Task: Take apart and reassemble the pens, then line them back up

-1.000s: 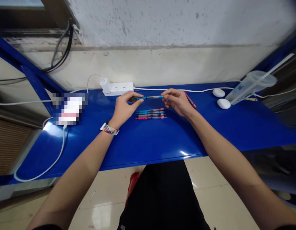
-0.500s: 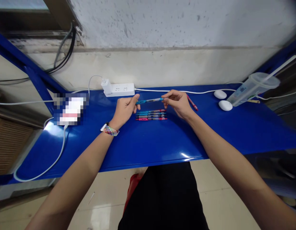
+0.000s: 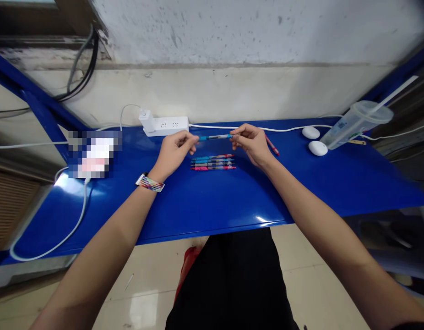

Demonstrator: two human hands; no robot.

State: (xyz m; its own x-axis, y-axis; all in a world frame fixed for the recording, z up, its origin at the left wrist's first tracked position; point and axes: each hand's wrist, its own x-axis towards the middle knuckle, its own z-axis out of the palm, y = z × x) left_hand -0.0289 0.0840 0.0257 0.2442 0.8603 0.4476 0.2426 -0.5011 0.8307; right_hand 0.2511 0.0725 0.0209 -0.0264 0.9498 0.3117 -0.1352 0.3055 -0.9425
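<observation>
A blue pen [image 3: 214,137] with a clear barrel is held level above the blue table [image 3: 212,201]. My left hand [image 3: 176,149] pinches its left end between thumb and fingers. At the other end, the fingertips of my right hand [image 3: 250,143] are closed on the pen. Just below, several pens [image 3: 213,162] lie side by side in a stack of rows, with red, blue, grey and pink parts. Another red pen [image 3: 272,145] lies slanted beyond my right hand, partly hidden by it.
A white power strip [image 3: 167,125] with a plugged-in charger stands against the wall. At the left lies a blurred-out phone-like device [image 3: 95,156] on a white cable. Two white rounded objects [image 3: 318,148] and a clear plastic cup [image 3: 354,123] with a straw are at the right.
The left hand's grip has shifted from thumb on top to a fingertip pinch at the pen's end. The pen stays level between both hands; the view has moved slightly.
</observation>
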